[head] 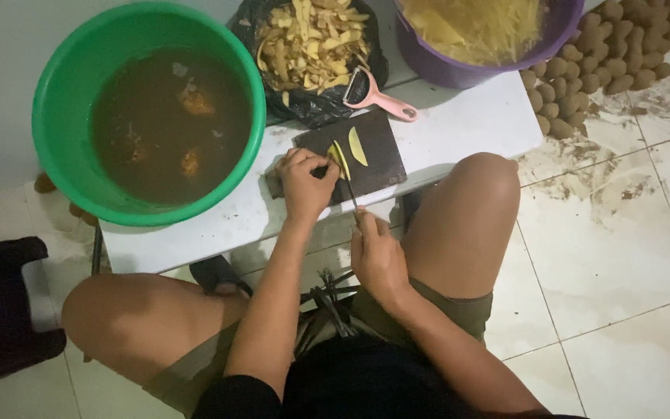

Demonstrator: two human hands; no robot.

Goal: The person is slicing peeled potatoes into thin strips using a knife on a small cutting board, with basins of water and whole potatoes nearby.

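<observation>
My left hand (304,182) rests on a dark cutting board (378,167) and pinches a peeled yellow potato piece (338,157) upright against it. My right hand (376,256) grips a knife (348,185) whose thin blade runs up along the piece's right side. A cut yellow slice (357,146) lies flat on the board just beyond. Both hands sit above a low white table (459,124), between my bare knees.
A green basin (56,116) of murky brown water holds several potatoes. A black bag (312,105) of peelings, a pink peeler (378,95), and a purple tub (459,74) of cut potato stand behind. Unpeeled potatoes (606,54) are heaped on the tiled floor at right. A dark stool (1,310) stands left.
</observation>
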